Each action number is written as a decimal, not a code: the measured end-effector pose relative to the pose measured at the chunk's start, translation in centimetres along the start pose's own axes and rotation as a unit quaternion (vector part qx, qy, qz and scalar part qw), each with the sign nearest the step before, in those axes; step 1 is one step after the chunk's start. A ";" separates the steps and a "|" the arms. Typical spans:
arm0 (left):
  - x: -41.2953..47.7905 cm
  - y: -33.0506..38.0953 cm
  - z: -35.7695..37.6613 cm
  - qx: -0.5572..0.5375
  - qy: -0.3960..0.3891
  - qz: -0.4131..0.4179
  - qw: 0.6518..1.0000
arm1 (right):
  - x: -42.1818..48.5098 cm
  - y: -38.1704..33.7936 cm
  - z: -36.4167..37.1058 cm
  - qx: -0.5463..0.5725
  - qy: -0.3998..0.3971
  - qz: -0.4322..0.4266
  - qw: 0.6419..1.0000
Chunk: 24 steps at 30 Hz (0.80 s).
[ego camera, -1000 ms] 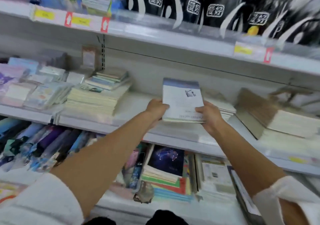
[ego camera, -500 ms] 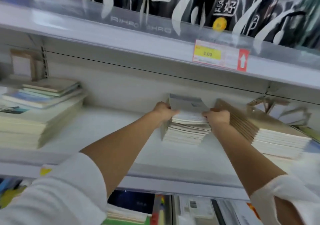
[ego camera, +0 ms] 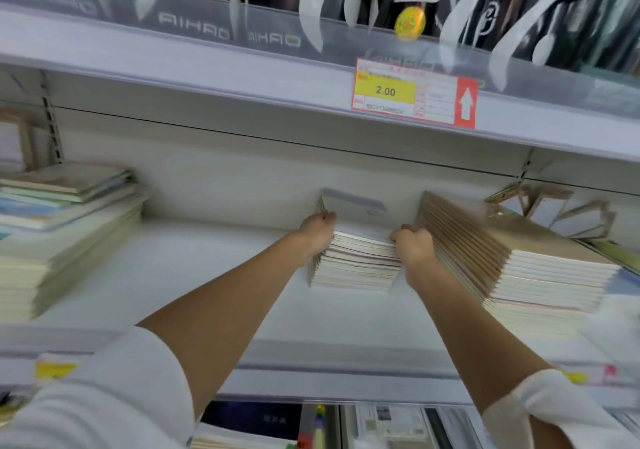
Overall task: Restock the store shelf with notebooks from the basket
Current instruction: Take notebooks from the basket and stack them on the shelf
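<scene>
Paper, thin-covered: likely floppy singly, yet firm and fairly heavy as a stack of notebooks (ego camera: 356,261). Best taken at both sides and squeezed inward. Stood far back on the white shelf (ego camera: 207,275), just beside a brown pile (ego camera: 519,258). Gripped at the left edge by the left hand (ego camera: 317,237), curled over the upper copies; clasped likewise at the right by the right hand (ego camera: 414,248).

Left sleeve (ego camera: 104,396), right sleeve (ego camera: 557,414) white, soft, bunched near elbows; left hand (ego camera: 317,237), right hand (ego camera: 414,249) bare.
</scene>
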<state>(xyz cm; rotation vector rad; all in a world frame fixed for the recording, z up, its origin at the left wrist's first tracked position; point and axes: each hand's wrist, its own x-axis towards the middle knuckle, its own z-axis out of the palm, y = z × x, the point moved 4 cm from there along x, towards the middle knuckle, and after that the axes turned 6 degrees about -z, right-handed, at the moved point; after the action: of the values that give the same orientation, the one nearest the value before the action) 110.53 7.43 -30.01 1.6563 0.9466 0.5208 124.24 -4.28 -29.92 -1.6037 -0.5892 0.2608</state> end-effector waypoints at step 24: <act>-21.3 -13.5 -24.6 0.042 0.400 -0.001 0.916 | -26.3 -5.9 19.6 -0.044 -0.187 -0.247 0.950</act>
<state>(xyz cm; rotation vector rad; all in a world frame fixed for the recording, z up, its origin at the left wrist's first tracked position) 75.43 5.95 -32.58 1.5173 1.5696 1.2226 91.16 -0.92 -31.32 -1.4427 -1.2873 0.1621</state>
